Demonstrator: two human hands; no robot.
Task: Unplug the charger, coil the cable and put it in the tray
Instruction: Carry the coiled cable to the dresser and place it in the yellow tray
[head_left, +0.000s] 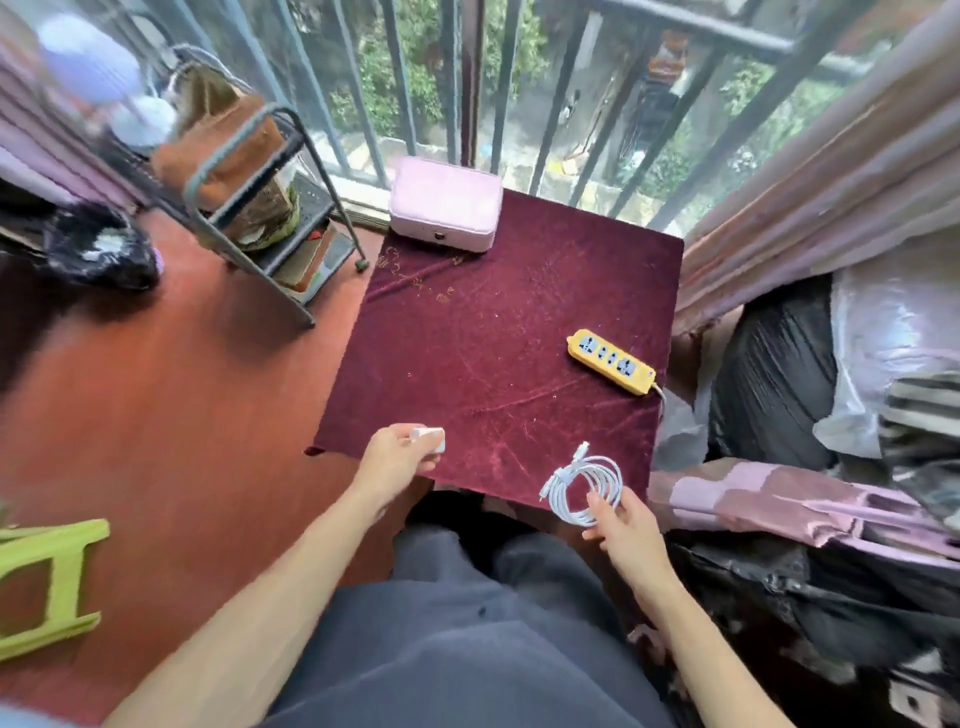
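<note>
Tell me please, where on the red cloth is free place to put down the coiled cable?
The widest bare patch of the red cloth lies between the pink box at the far edge and the two hands. The right edge is taken by the yellow power strip. The left hand holds the charger; the right hand holds the coiled cable.

red floor (171, 374), barred window (467, 78) (daylight), metal rack (249, 171), pink curtains (810, 197).
</note>
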